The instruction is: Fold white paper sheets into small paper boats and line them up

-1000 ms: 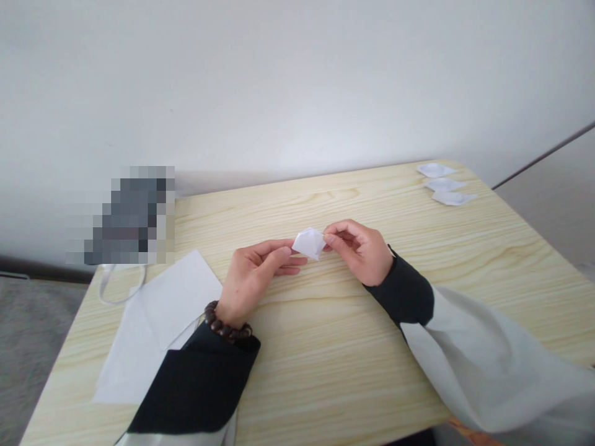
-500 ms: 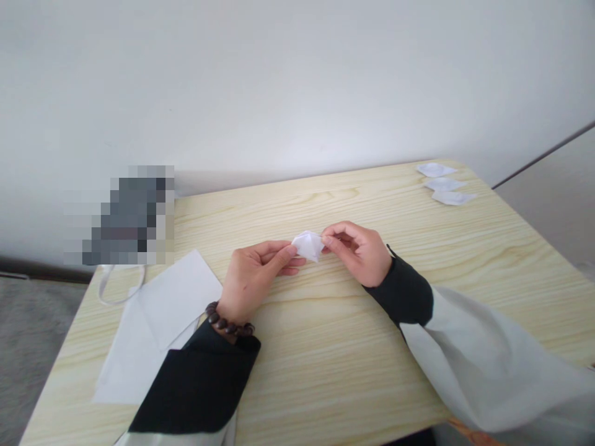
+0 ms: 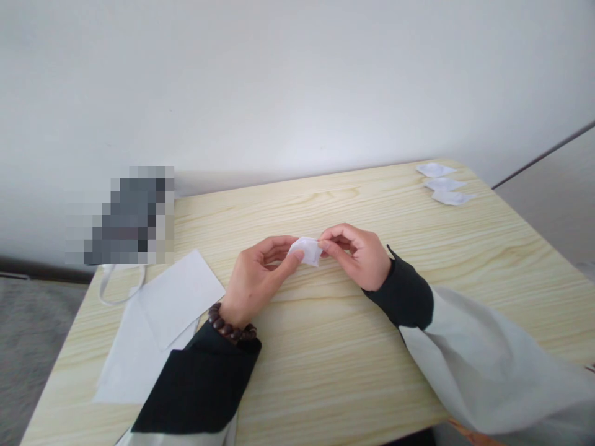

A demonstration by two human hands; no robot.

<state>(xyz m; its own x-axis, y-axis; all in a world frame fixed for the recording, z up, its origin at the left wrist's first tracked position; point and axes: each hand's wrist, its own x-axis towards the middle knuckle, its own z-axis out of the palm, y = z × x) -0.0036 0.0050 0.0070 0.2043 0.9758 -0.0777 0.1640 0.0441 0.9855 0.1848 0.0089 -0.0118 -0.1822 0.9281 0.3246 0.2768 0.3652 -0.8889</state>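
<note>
A small folded piece of white paper is held between both my hands over the middle of the light wooden table. My left hand, with a dark bead bracelet at the wrist, pinches its left side with thumb and fingers. My right hand pinches its right side with fingers curled. Both hands are closed on the paper, which partly hides behind the fingertips.
Flat white paper sheets lie at the table's left, with a white looped cord beside them. Three small folded white paper pieces sit at the far right corner. A blurred dark object stands at the back left by the wall.
The hands have drawn slightly closer together, and the folded paper looks more squeezed and lower than before. The left hand has tilted upward a little.
</note>
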